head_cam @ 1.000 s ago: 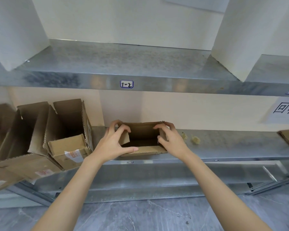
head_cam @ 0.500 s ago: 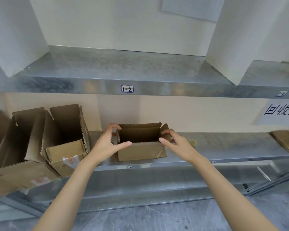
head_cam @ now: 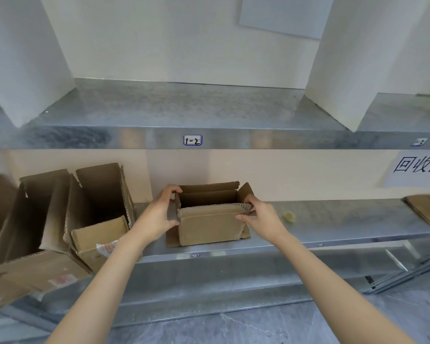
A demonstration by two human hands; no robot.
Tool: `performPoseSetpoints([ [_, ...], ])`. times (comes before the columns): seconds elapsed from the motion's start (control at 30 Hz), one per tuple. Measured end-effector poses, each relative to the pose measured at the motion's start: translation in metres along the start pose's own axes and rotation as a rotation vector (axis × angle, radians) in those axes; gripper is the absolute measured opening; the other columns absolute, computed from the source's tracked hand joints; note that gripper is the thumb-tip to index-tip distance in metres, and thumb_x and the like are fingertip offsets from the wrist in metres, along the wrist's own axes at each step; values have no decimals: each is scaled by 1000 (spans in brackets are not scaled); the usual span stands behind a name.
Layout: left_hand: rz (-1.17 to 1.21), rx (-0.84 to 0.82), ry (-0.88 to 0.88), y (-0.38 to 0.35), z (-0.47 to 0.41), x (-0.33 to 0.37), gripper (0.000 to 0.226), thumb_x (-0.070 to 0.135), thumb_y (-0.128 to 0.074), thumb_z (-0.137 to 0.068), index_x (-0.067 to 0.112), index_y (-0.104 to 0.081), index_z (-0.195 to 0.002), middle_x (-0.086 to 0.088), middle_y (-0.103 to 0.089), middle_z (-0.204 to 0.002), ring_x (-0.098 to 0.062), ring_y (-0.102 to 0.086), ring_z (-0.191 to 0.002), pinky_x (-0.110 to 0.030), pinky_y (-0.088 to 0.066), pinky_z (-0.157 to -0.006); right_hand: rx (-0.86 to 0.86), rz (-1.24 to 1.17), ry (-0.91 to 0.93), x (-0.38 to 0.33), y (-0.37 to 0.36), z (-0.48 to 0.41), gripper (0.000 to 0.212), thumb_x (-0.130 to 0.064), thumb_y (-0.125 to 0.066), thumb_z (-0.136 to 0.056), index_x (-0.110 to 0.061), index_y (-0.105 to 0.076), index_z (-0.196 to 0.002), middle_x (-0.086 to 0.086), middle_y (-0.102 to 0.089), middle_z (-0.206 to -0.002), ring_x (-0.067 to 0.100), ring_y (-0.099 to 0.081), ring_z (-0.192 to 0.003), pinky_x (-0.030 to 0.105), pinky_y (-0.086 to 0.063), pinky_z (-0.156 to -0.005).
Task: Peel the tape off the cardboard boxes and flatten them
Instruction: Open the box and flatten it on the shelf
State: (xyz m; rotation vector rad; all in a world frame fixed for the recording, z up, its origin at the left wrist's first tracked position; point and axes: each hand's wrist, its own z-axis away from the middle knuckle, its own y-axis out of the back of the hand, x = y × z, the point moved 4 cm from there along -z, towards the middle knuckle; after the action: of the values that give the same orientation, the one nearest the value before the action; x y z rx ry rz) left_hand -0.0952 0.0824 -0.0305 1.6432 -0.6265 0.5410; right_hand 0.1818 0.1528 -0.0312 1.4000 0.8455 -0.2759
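Steel shelf (head_cam: 345,219) — left hand (head_cam: 159,214), right hand (head_cam: 261,217) grip box (head_cam: 209,227) edges.

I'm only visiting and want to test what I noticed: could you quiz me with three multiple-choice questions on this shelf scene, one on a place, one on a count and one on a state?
1. Where does the small box stand?
A. on the lower metal shelf
B. on the floor
C. on the upper shelf

2. How many hands hold it?
A. none
B. one
C. two

3. Its top is:
A. taped shut
B. open
C. pressed flat

Answers:
1 A, its base rests on that shelf.
2 C, the left hand grips its left edge and the right hand pinches its front right corner.
3 B, its dark inside shows.
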Motion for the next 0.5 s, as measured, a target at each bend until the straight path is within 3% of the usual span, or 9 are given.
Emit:
performPoseSetpoints([
  [0.1, 40, 87, 2, 8, -5, 0, 78, 17, -88, -69, 38, -33, -120, 5, -45, -130, -11, -49, -117, -26, -40, -91, 19, -46, 35, 0, 9, -5, 25, -18, -74, -84, -18, -50, -93, 3, -63, -84, 21, -69, -76, 36, -54, -74],
  [0.17, 93, 181, 18, 13, -7, 0, 78, 22, -90, -67, 34, -34, -120, 4, -42, -129, -11, -48, -116, -29, -43, -91, 30, -54, 49, 0, 18, -6, 27, -19, -72, -86, -21, -48, -98, 2, -65, -86, 16, -68, -70, 34, -53, -71],
  [0.23, 144, 279, 50, 16, -9, 1, 76, 24, -90, -68, 29, -35, -121, 2, -40, -129, -14, -48, -112, -31, -46, -90, 56, -96, 60, -1, 24, -7, 30, -20, -70, -89, -22, -43, -104, 4, -68, -89, 12, -67, -63, 31, -53, -67],
  [0.37, 110, 368, 91, 7, -11, 12, 77, 25, -88, -71, 19, -36, -128, 3, -33, -124, -19, -53, -95, -32, -48, -78, 146, -201, 92, 0, 29, -10, 36, -24, -61, -95, -29, -34, -117, 0, -70, -99, 24, -66, -67, 47, -56, -72],
  [0.5, 99, 376, 170, -12, -8, 11, 80, 25, -86, -73, 22, -34, -135, 1, -28, -122, -20, -50, -87, -33, -49, -73, 174, -144, 121, 1, 28, -8, 58, -25, -59, -95, -49, -25, -135, 7, -64, -85, 18, -51, -51, 39, -53, -65],
])
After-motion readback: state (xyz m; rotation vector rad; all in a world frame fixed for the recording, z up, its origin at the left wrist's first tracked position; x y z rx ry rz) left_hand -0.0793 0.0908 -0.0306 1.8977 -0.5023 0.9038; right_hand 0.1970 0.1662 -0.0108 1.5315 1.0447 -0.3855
